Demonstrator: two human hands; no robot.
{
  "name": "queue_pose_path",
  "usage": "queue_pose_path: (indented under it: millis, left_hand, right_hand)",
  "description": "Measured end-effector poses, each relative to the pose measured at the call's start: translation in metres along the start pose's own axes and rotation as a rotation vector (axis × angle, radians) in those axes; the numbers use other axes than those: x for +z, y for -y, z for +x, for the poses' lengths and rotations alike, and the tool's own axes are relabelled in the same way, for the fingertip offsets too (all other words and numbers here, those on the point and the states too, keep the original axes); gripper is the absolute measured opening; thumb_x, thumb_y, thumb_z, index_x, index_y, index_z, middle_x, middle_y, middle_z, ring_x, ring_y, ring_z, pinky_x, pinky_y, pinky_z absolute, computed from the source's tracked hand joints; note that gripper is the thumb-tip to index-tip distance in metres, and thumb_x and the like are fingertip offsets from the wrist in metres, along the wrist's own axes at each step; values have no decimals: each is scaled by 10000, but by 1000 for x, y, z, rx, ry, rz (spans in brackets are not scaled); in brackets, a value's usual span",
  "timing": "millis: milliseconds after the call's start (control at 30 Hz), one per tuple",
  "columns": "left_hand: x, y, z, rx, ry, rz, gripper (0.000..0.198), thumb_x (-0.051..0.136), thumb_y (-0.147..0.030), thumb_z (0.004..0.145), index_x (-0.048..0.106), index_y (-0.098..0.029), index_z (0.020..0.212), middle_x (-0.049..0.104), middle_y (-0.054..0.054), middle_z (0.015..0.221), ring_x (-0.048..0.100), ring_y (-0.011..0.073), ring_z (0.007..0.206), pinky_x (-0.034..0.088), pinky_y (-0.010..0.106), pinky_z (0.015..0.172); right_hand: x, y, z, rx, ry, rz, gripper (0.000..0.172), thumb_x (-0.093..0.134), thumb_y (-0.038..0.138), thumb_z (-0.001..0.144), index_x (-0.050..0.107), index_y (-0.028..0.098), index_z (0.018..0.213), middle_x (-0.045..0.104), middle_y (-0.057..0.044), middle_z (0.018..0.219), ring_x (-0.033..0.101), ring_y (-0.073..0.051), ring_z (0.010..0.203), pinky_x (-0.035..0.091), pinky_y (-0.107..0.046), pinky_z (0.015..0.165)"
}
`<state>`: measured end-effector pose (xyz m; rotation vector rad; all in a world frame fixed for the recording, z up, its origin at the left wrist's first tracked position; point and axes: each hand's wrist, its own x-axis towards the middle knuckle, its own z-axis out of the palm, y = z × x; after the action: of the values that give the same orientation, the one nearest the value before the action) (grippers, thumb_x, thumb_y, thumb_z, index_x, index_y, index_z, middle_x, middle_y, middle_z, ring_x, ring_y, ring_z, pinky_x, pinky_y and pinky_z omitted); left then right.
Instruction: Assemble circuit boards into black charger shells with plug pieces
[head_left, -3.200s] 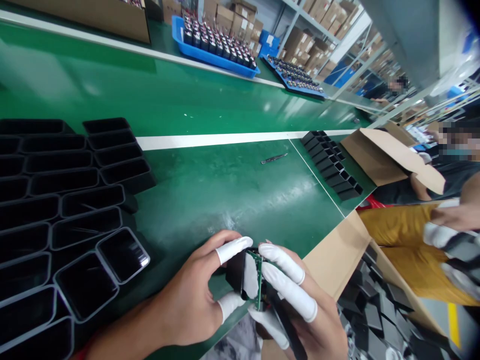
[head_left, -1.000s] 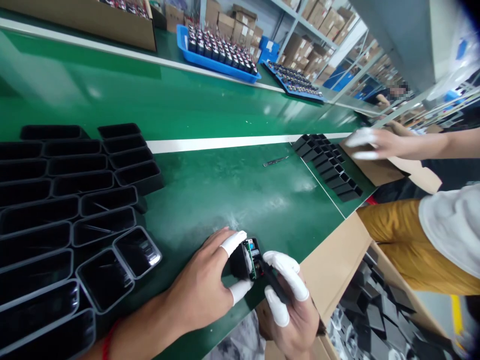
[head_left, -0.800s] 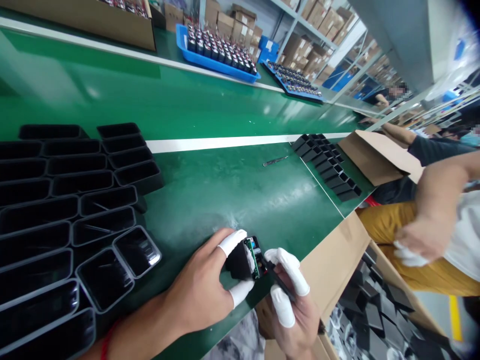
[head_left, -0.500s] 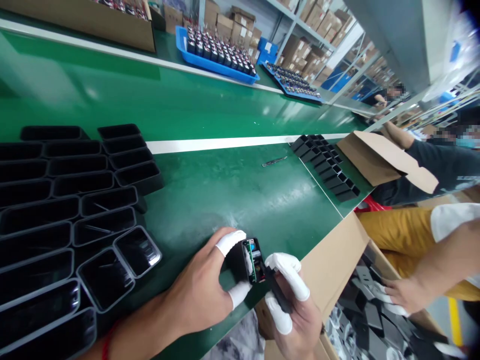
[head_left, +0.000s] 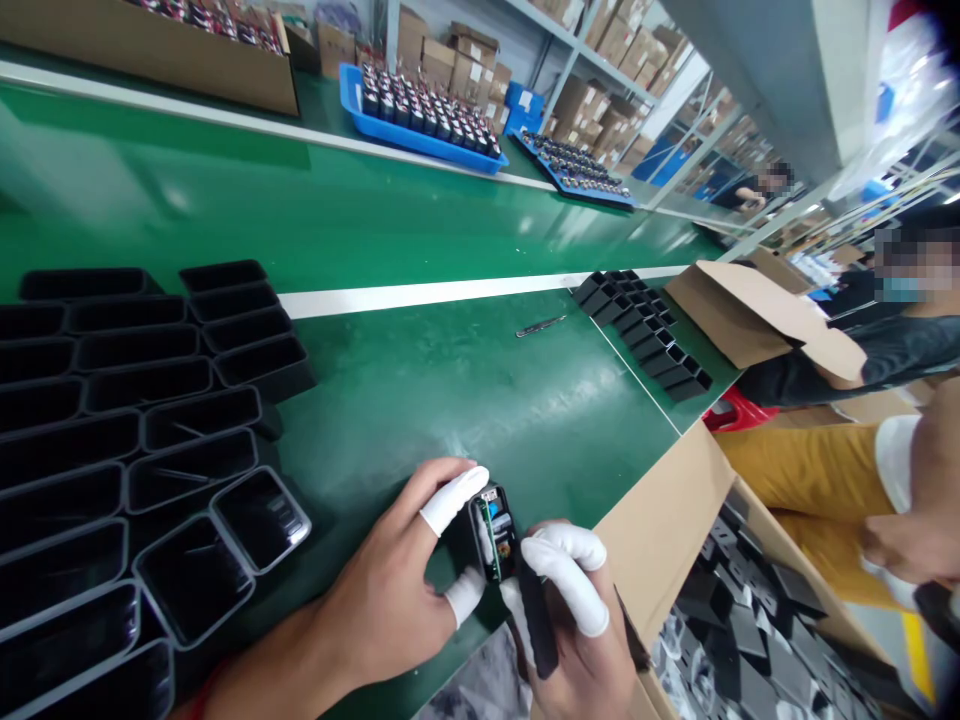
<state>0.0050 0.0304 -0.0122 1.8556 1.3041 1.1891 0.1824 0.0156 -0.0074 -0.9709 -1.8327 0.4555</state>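
Note:
Near the front edge of the green belt (head_left: 420, 390), my left hand (head_left: 390, 590) pinches a small black housing (head_left: 480, 535) between a white-cotted thumb and forefinger. A green circuit board shows in the housing's open end. My right hand (head_left: 577, 620), also in white finger cots, grips a flat black cover piece (head_left: 536, 625) and holds it against the housing's open end. Both hands are closed on their parts.
Rows of empty black casings (head_left: 127, 420) fill the left. A smaller row of casings (head_left: 645, 335) and tweezers (head_left: 540, 325) lie further along the belt. An open cardboard box of black parts (head_left: 750, 620) stands at my right. Blue trays (head_left: 420, 110) sit at the back. Co-workers sit on the right.
My hands have drawn closer together, with the cover now pressed up to the housing's end. A co-worker's arm that was reaching into the cardboard box has pulled back to the right.

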Motion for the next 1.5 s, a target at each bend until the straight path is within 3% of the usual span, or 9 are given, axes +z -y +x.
queue_pose_path:
  millis: [200,300,400,500,567,833,1000,1167,1500]
  left_hand:
    - [0,5,4,-82,10,96,595,596,-109,804,445,-257,1360,517,39,1345,610,165,1197,475,200,1070]
    - [0,5,3,-53,31,62,621,601,-126,799,417,-259,1377,505,53,1356,599,181,1218,474,236,1086]
    - [0,1,0,-42,57,27,641,624,-164,797,387,-272,1383,513,63,1384,591,208,1247,474,288,1102]
    - [0,-3,-3,-51,84,-48,592,620,-202,811,403,-304,1352,595,46,1301,644,217,1170,529,325,1042]
    - [1,-4,-4,-74,86,-77,596,641,-223,808,409,-318,1349,632,45,1260,675,230,1117,563,347,993]
    - [0,-5,1,-116,33,-94,589,683,-232,772,455,-274,1313,669,75,1232,689,261,1105,590,412,971]
    - [-4,-9,3,-202,88,-107,584,713,-258,756,511,-171,1298,632,154,1327,640,307,1208,548,489,1037]
    - [-5,-8,4,-187,125,-184,630,746,-242,752,497,-181,1327,692,111,1252,657,282,1180,529,467,1060]
    - [-2,-3,2,-245,168,-279,678,792,-188,739,482,-321,1326,616,40,1350,615,262,1235,505,447,1078]
  right_hand:
    - [-1,14,9,32,-475,100,287,609,183,943,651,319,1192,554,-45,904,581,-160,666,468,-272,474]
    - [-11,14,27,265,-397,281,154,657,295,929,704,286,1076,644,-57,917,644,-196,759,542,-330,587]
    - [-14,10,45,697,-388,548,157,714,402,890,700,281,989,696,-15,839,659,-159,673,539,-272,549]
    - [-7,3,56,994,-361,607,320,776,500,805,679,231,949,705,-11,762,612,-130,533,410,-194,388]
    - [-2,-4,59,1051,-339,612,445,809,538,748,663,203,1003,723,-31,796,637,-151,571,446,-218,418]
    - [-17,-10,62,1015,-76,725,602,813,452,761,608,222,1279,743,-139,1159,725,-222,805,595,-307,626]
    - [-35,-14,53,738,206,902,590,818,319,766,628,287,1324,662,-153,1331,743,-222,836,610,-306,627]
    - [-42,-19,46,570,316,894,675,764,337,839,487,316,1455,643,-181,1348,750,-237,843,629,-401,697]
    - [-34,4,48,313,50,566,918,897,204,707,427,326,1486,734,-120,1207,730,-317,1073,643,-493,860]
